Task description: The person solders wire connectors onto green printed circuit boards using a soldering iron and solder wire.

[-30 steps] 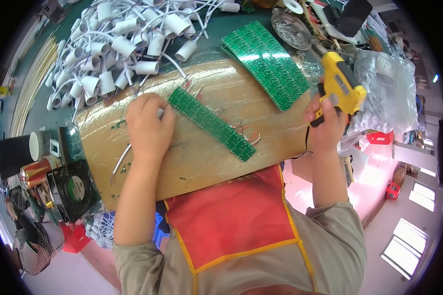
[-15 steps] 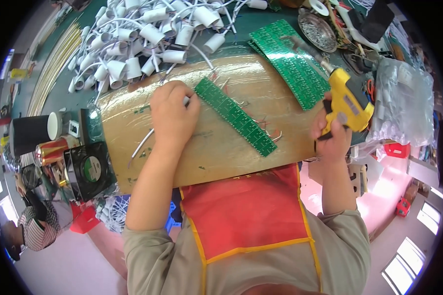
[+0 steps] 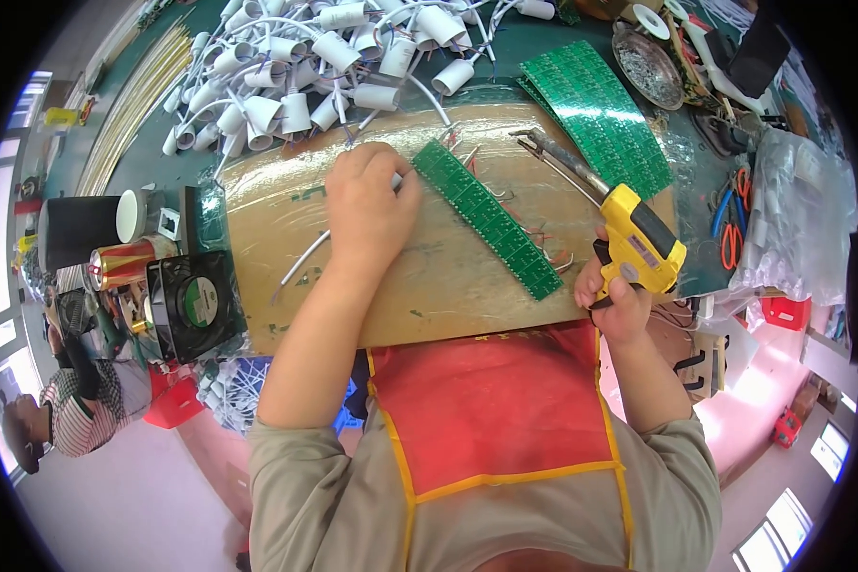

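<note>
My left hand [image 3: 372, 205] is closed on a white cylindrical piece [image 3: 397, 181], mostly hidden by the fingers. A white cable [image 3: 303, 262] runs out from under that hand toward the lower left. Just right of it, a narrow green circuit board strip [image 3: 491, 221] lies slanted on the brown work board [image 3: 448, 296], with thin red and white wires [image 3: 543, 246] along its far edge. In my right hand [image 3: 620, 303] is a yellow and black soldering gun [image 3: 643, 243], its metal tip pointing far left, past the strip's upper side.
White cylindrical pieces with cables [image 3: 305, 71] are heaped at the far left. Green circuit panels [image 3: 605, 119] lie at the far right, near a metal dish [image 3: 648, 67]. Scissors [image 3: 731, 246] and plastic bags [image 3: 791, 210] sit right; a black fan [image 3: 195, 305] stands left.
My right hand has brought the soldering gun left and nearer to me, so its tip now lies over the brown board. My left hand keeps its grip. The whole view has shifted slightly.
</note>
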Motion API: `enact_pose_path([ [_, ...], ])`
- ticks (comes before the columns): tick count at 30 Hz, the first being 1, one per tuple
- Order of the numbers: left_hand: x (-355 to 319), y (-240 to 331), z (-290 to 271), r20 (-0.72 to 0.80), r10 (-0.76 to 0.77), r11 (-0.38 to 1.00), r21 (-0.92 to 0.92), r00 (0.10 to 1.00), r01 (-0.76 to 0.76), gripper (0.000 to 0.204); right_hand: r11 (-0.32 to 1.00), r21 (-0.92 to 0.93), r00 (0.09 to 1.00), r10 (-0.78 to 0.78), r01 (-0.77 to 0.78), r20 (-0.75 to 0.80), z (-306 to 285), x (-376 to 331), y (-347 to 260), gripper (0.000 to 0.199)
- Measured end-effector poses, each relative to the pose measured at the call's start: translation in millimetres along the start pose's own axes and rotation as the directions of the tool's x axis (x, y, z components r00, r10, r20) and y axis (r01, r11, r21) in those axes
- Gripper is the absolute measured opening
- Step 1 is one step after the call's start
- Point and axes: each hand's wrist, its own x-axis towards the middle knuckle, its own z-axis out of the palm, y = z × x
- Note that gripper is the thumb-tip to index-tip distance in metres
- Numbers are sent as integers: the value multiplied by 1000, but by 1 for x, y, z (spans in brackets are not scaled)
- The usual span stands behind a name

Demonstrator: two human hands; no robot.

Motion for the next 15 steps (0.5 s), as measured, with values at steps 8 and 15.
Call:
enact_pose_path([
  [8, 4, 4, -8, 36, 28, 999, 41, 999, -29, 13, 998, -62, 1000, -29, 29, 0, -3, -1, 6, 91],
  [15, 33, 0, -37, -67, -102, 992, 65, 993, 106, 27, 997, -59, 999, -40, 40, -3, -2, -1, 7, 90],
])
